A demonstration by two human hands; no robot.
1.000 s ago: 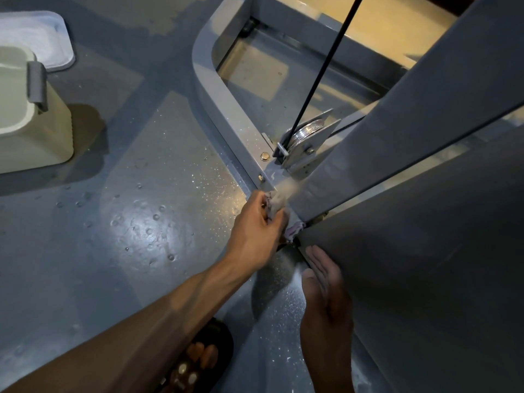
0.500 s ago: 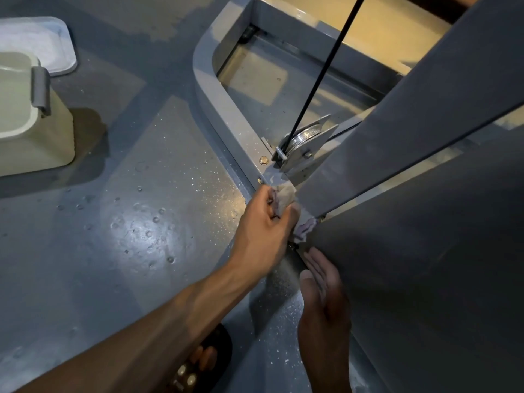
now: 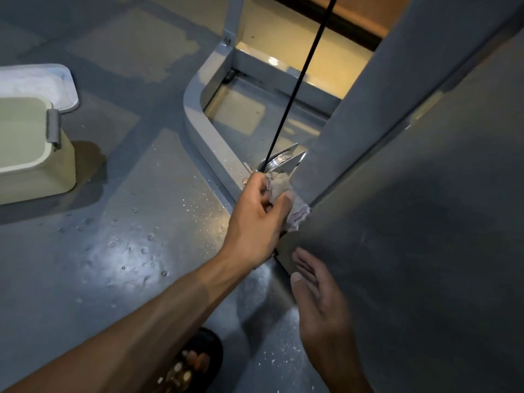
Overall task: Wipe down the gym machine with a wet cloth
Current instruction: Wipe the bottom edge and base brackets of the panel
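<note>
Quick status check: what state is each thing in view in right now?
left hand: grips the cloth
cloth: bunched, pressed to the machine's grey post by the pulley
right hand: open, holds nothing, near the grey panel
bucket: open, lid off
lid: on the floor behind the bucket
floor: wet with droplets

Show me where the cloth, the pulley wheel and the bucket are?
cloth (image 3: 279,182), head view, on the bunched part above the thumb.
pulley wheel (image 3: 279,160), head view, on its shiny metal rim.
bucket (image 3: 42,177), head view, on its pale outer wall.
</note>
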